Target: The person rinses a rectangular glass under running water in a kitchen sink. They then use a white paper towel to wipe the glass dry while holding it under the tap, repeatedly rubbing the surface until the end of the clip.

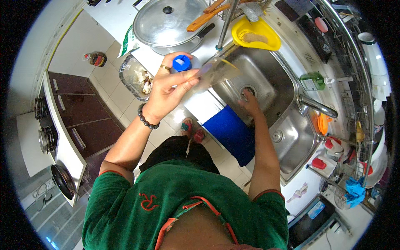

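- Overview: from my remote seat I see the left hand [168, 83] held up over the white surface [199, 105], while the right hand [251, 105] reaches over the stainless-steel sink [278, 64].
- Left fingers: thumb and forefinger press together on a clear plastic piece [213, 76]; the others curl about a round blue cap [181, 62]. I cannot tell whether they grip it, as what lies beneath is hidden.
- Right fingers: loosely parted and slightly blurred, with nothing visible in them, near the drain [249, 91] in this view.
- Location of the piece: above the border between surface and larger basin, extending from the left fingertips toward the sink.
- Stage, in my judgement: work is under way. The piece is in hand and not yet set down; setting it down is what I count as left, and I see no finished result.
- Materials of the handled things: the piece is thin and see-through, its outline blurred, with a yellowish streak along one edge; the cap is smooth, opaque plastic bearing a pale patch.
- Surrounding textures: brushed metal in the sink; a domed, dull-silver lid [168, 21] with a black knob; smooth wooden utensils [204, 21]; a perforated yellow colander [266, 31]; a soft blue cloth [231, 135] along the near edge.
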Tool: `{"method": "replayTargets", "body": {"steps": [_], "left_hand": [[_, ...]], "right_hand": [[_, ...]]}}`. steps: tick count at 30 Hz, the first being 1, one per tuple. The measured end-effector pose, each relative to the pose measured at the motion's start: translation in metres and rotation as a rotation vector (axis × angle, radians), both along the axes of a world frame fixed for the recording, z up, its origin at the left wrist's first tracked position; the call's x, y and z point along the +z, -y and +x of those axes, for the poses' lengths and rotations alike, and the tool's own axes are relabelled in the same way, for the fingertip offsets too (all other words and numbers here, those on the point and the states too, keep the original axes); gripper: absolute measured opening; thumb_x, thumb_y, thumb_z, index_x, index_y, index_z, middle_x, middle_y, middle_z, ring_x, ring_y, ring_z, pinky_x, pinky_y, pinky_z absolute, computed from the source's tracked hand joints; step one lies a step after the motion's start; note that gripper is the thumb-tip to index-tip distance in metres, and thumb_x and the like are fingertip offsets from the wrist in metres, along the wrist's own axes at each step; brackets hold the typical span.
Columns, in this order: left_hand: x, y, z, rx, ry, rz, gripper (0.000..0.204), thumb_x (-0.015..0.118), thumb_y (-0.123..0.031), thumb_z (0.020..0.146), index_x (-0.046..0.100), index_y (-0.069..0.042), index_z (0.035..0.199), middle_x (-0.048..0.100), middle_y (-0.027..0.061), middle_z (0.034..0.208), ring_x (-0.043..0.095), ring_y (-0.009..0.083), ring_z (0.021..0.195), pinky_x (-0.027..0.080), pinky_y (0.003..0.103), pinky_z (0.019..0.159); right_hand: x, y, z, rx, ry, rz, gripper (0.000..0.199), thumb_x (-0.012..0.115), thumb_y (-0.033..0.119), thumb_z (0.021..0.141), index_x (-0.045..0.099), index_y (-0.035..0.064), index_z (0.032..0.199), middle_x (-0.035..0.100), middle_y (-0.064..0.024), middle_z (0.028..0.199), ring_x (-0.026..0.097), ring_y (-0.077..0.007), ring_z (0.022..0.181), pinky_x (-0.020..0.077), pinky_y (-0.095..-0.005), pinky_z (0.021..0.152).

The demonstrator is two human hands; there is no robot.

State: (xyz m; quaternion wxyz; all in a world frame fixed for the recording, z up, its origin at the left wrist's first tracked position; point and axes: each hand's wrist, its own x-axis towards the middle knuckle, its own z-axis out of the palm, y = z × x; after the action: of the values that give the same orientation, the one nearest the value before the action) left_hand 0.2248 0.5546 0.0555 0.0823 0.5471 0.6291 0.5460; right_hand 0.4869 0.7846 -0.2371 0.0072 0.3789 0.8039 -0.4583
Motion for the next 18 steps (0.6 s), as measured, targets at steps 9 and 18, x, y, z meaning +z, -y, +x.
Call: {"method": "replayTargets", "body": {"steps": [9, 18], "left_hand": [[-0.019, -0.055, 0.050, -0.196, 0.415, 0.015, 0.015, 0.065, -0.009, 0.079, 0.069, -0.006, 0.094, 0.053, 0.0098, 0.111, 0.047, 0.0204, 0.106, 0.039, 0.031, 0.088], [-0.077, -0.015, -0.004, -0.063, 1.050, -0.393, 0.020, 0.045, -0.012, 0.093, 0.057, 0.001, 0.102, 0.063, 0.0083, 0.098, 0.062, 0.0133, 0.082, 0.050, 0.025, 0.073]], "right_hand": [[0.218, 0.091, -0.064, -0.142, -0.468, 0.003, 0.084, 0.080, 0.025, 0.058, 0.039, 0.0027, 0.127, 0.046, -0.0183, 0.124, 0.043, -0.0295, 0.118, 0.0360, -0.0392, 0.097], [0.197, 0.041, -0.003, 0.107, 0.499, 0.519, 0.058, 0.075, 0.027, 0.062, 0.052, 0.0011, 0.109, 0.057, -0.0197, 0.107, 0.057, -0.0360, 0.096, 0.0478, -0.0435, 0.080]]}}
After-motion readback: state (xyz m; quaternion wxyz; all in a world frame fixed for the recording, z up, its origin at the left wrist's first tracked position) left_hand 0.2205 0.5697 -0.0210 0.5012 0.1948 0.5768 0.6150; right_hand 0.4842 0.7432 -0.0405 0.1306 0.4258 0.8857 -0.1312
